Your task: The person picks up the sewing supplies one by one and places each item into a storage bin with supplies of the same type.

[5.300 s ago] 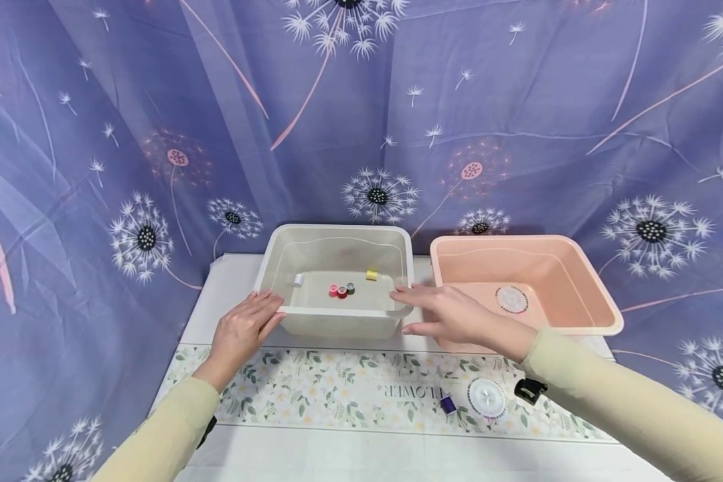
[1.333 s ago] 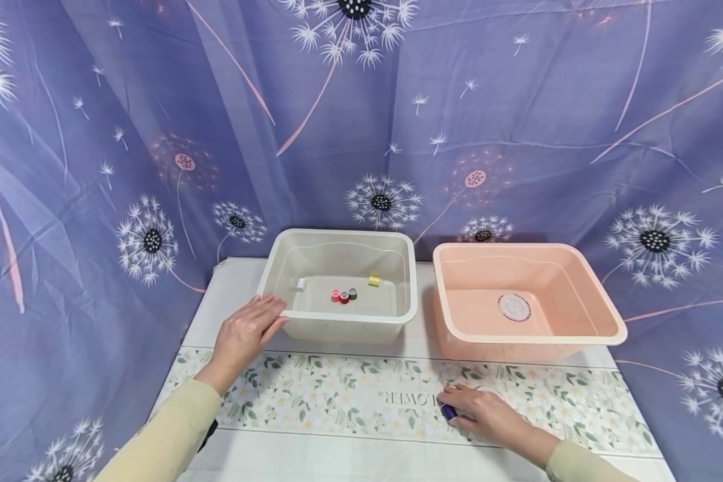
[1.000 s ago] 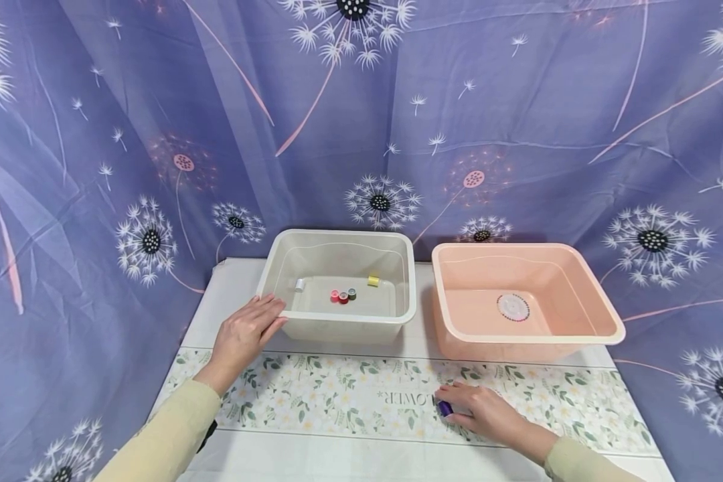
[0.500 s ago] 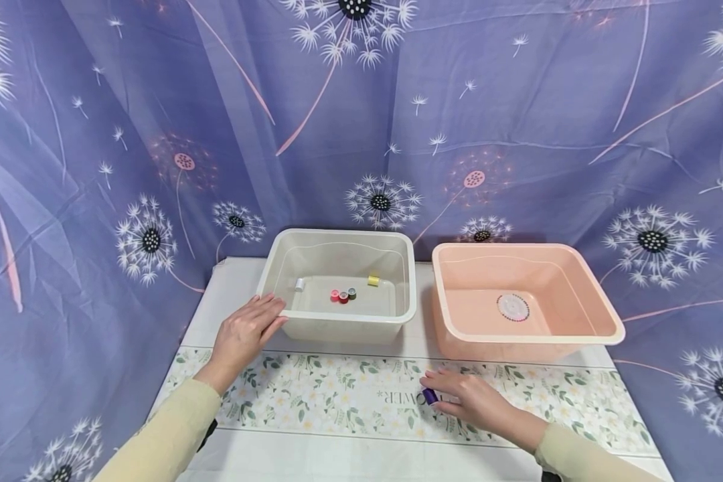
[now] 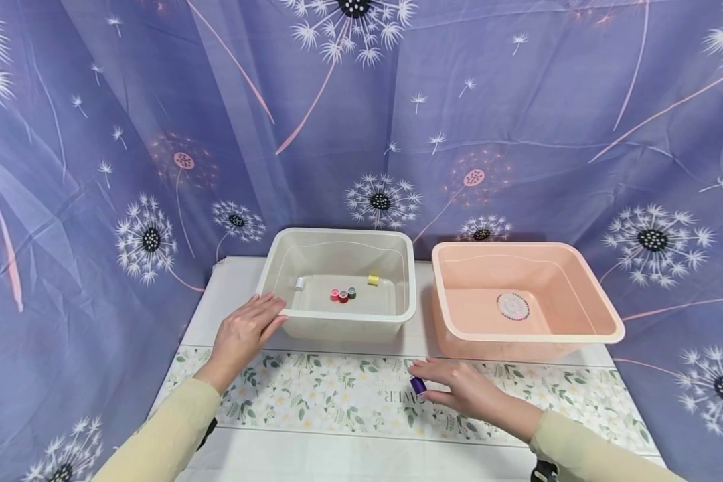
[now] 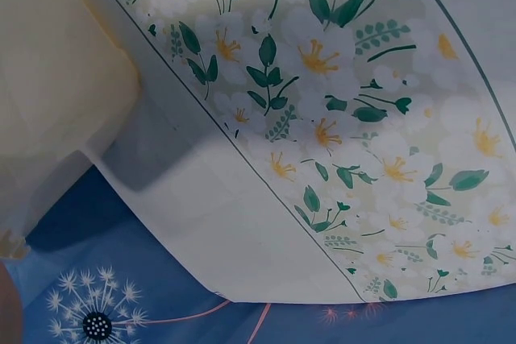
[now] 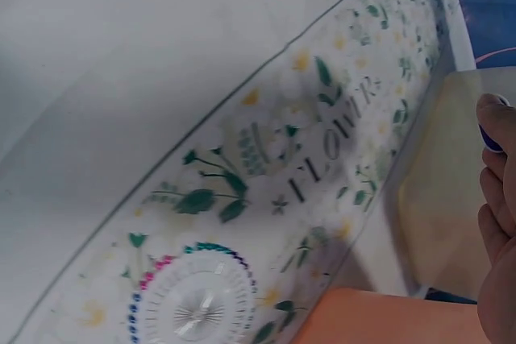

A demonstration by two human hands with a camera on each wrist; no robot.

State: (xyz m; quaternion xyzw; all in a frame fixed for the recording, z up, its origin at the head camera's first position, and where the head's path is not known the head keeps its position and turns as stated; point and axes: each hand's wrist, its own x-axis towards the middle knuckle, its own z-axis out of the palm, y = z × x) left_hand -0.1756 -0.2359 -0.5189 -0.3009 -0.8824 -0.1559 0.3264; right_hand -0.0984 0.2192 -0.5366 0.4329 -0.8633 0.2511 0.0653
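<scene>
My right hand (image 5: 466,391) pinches a purple thread spool (image 5: 418,386) between thumb and fingers, close over the flowered strip in front of the bins. In the right wrist view, the thumb partly hides this spool. My left hand (image 5: 241,338) rests on the front-left corner of a grey plastic bin (image 5: 349,316), fingers lying over the rim. Inside that bin are a white spool (image 5: 299,284), a yellow spool (image 5: 373,280) and a cluster of pink (image 5: 335,294), red (image 5: 343,298) and dark green spools (image 5: 352,293).
A pink bin (image 5: 530,339) stands right of the grey one, with a round pin wheel (image 5: 513,306) inside. A second pin wheel (image 7: 193,304) lies on the table's flowered strip, hidden beneath my right arm in the head view. A purple dandelion curtain (image 5: 313,181) hangs behind.
My right hand left the grey bin, reached down to the purple spool on the strip and took hold of it. It has since moved left and toward the grey bin; my left hand stayed put.
</scene>
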